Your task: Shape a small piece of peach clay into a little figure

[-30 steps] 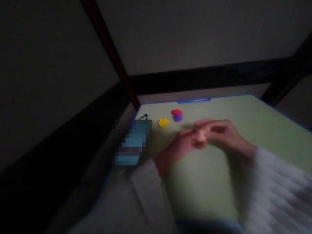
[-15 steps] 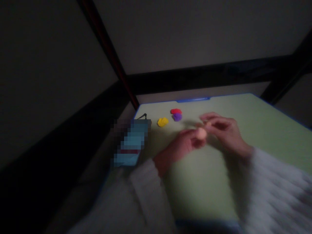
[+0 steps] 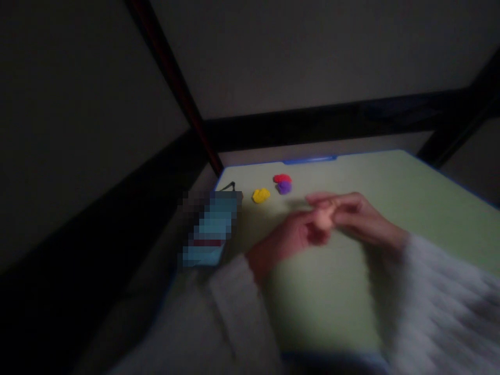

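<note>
- The room around you is lying in dimness, with a grey wall [image 3: 312, 57] rising behind, a dark band [image 3: 273, 127] running across it and a dark reddish post [image 3: 167, 67] slanting down towards the far left corner of the tabletop.
- The pale green tabletop [image 3: 414, 208] is spreading out before you, a blue rim showing along its edges and a blue strip [image 3: 310, 160] sitting at the middle of the far edge.
- Your left hand [image 3: 295, 234] is curling nearly closed above the middle of the tabletop, holding a peach lump [image 3: 323, 219] between thumb and fingers.
- Your right hand [image 3: 361, 216] is coming in from the right-hand side, its thumb and forefinger pinching peach stuff at the lump's right side; blur is hiding whether that is part of the lump or a separate bit.
- Towards the far edge, left of its middle, a red lump [image 3: 282, 178] is lying with a purple lump [image 3: 284, 188] just in front, apparently touching it.
- A yellow lump [image 3: 261, 195] is resting apart from them, nearer the left edge.
- Along that left edge a pixelated teal object [image 3: 213, 224] is lying, a thin dark loop [image 3: 231, 185] poking out at its far end.
- You are wearing pale sleeves [image 3: 445, 307], the right one looking ribbed.
</note>
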{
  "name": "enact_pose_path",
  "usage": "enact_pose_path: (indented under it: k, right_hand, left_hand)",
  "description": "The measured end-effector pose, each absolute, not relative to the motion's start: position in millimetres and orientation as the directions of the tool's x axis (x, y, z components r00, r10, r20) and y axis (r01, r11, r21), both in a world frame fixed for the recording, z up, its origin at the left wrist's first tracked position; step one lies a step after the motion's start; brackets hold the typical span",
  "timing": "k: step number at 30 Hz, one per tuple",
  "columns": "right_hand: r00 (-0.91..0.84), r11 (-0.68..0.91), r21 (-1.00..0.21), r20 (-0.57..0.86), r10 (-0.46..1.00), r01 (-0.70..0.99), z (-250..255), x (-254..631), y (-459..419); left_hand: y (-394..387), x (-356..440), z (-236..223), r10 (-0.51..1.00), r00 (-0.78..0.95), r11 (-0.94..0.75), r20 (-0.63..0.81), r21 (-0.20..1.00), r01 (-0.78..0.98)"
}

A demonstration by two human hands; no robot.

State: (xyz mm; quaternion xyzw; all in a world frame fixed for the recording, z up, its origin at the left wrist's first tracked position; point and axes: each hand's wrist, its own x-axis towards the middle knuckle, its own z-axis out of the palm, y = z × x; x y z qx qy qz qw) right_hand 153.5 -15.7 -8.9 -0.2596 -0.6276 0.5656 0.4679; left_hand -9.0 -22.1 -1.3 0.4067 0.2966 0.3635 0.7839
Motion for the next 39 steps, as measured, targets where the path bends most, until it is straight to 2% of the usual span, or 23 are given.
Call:
enact_pose_path:
  k: [3,5,15,19,22,25,32,39]
  right_hand:
    - [-0.432,0.210,-0.953,0.287,0.855,-0.216,-7,154,-17]
    - [-0.427,0.208,-0.953,0.286,0.858,-0.220,-8,154,-16]
    - [-0.337,0.170,-0.942,0.267,0.903,-0.290,-7,150,-17]
    - [-0.253,0.165,-0.943,0.241,0.937,-0.289,-6,153,-13]
    - [-0.153,0.195,-0.933,0.250,0.956,-0.302,-11,157,-6]
    - [-0.158,0.190,-0.948,0.235,0.959,-0.254,-15,159,-1]
    - [-0.227,0.217,-0.973,0.230,0.946,-0.082,-16,160,-2]
    - [-0.229,0.335,-0.942,0.333,0.915,-0.031,-7,155,-8]
  left_hand:
    - [-22,-11,-4,0.701,0.701,0.462,-0.135,0.835,-0.301]
    - [-20,-11,-7,0.679,0.722,0.455,-0.133,0.848,-0.272]
    - [-20,-8,-7,0.712,0.683,0.474,-0.163,0.830,-0.295]
    - [-12,-9,-16,0.845,0.532,0.306,-0.057,0.867,-0.393]
    - [-5,-12,-24,0.919,0.394,0.149,0.015,0.913,-0.381]
    - [-3,-13,-27,0.930,0.367,0.100,0.034,0.935,-0.340]
    - [-7,-11,-22,0.922,0.387,0.105,0.028,0.942,-0.318]
    - [-7,-12,-27,0.896,0.442,0.093,0.050,0.951,-0.296]
